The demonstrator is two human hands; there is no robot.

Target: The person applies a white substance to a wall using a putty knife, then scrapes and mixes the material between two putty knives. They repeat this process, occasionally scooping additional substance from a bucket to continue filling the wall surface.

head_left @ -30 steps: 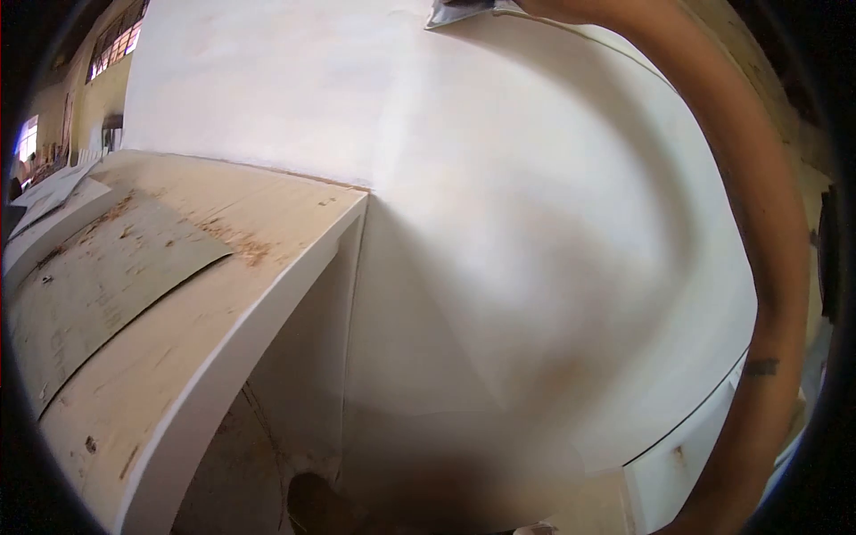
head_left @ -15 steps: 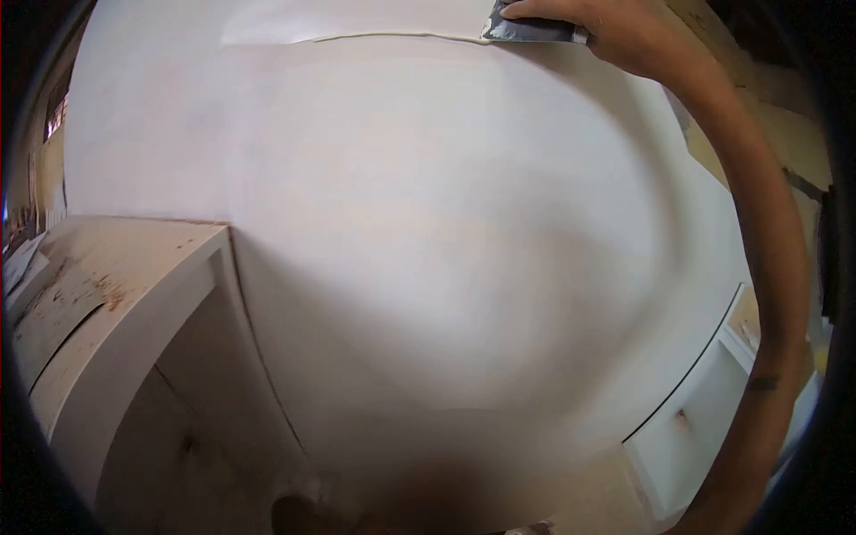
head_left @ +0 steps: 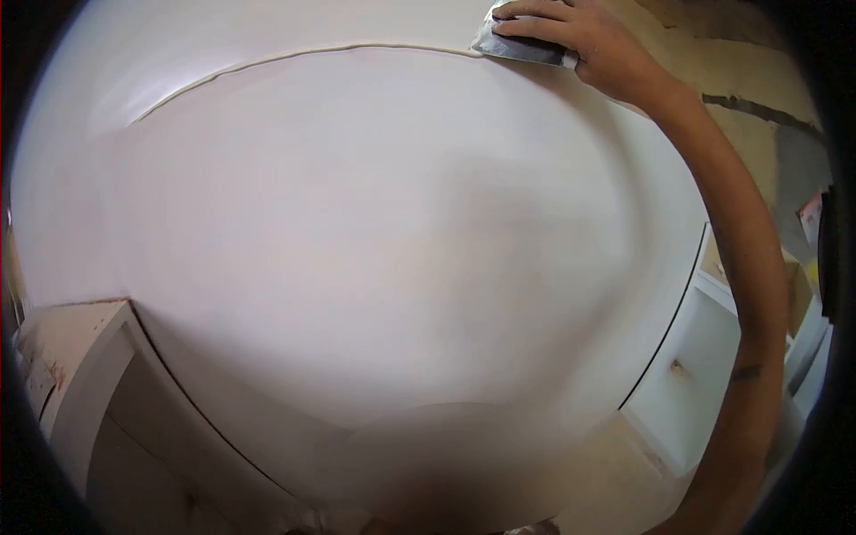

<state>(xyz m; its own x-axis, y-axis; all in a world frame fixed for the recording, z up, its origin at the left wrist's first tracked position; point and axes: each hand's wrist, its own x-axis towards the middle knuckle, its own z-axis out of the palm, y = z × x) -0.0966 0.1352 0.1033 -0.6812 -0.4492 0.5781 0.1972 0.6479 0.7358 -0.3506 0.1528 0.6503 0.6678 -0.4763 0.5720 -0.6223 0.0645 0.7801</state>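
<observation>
At the top right, my right hand [head_left: 588,40] is closed round a putty knife [head_left: 526,46] with a wide dark blade. White filler is smeared on the blade, which lies against the white wall panel [head_left: 357,223]. From its left corner a thin raised ridge of filler [head_left: 357,46] curves left across the panel. Above this ridge the surface looks wet and shiny on the left. My right forearm arches down the right side of the view. My left hand is out of view.
At lower left, a shelf unit [head_left: 89,379] with a dusty top juts out beside the panel. A pale cabinet compartment [head_left: 682,374] stands at lower right. A blurred brown shape [head_left: 437,490] covers part of the bottom edge.
My view has tilted, so the left shelf sits lower and the right cabinet higher. Along the panel the putty knife has moved right, and the ridge of filler is longer.
</observation>
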